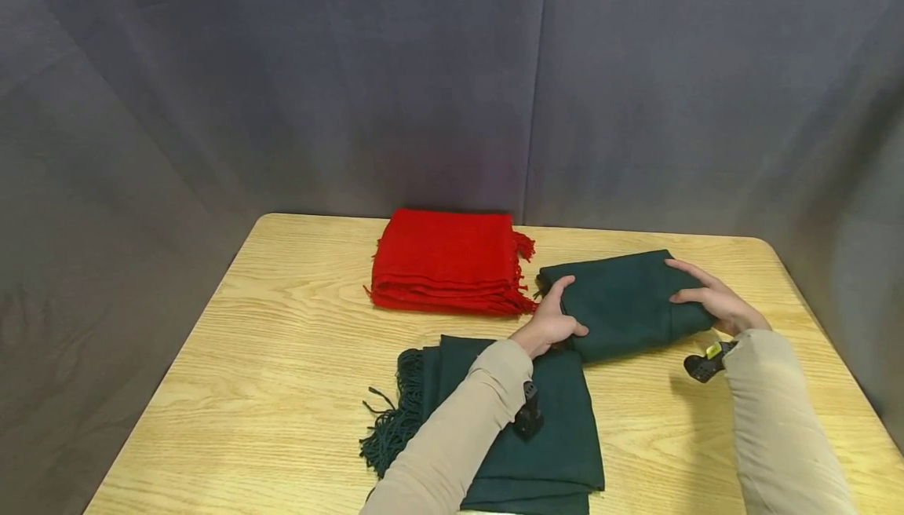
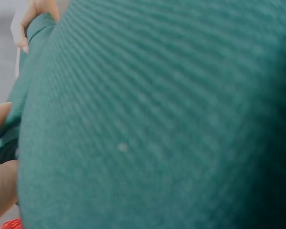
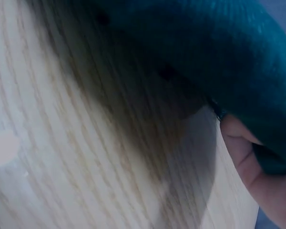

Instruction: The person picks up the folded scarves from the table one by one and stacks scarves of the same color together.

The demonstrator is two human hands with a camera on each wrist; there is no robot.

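A folded dark green scarf [image 1: 625, 307] is held at its two ends over the right rear part of the table. My left hand [image 1: 547, 325] grips its left end, thumb and fingers spread around the edge. At the opposite end my right hand [image 1: 723, 304] holds it, with fingertips on the upper face. Green cloth [image 2: 148, 119] fills most of the left wrist view, with left fingers [image 2: 2, 188] at its side. In the right wrist view the scarf's underside [image 3: 195, 52] hangs above the wood, and the right hand [image 3: 257, 176] curls around its edge.
A second folded green scarf [image 1: 547, 444] with a fringe [image 1: 395, 421] lies at the front, partly under my left forearm. Behind it and to the left lies a folded red fringed scarf [image 1: 445, 256]. Grey curtains [image 1: 353, 91] stand behind the wooden table [image 1: 275, 342].
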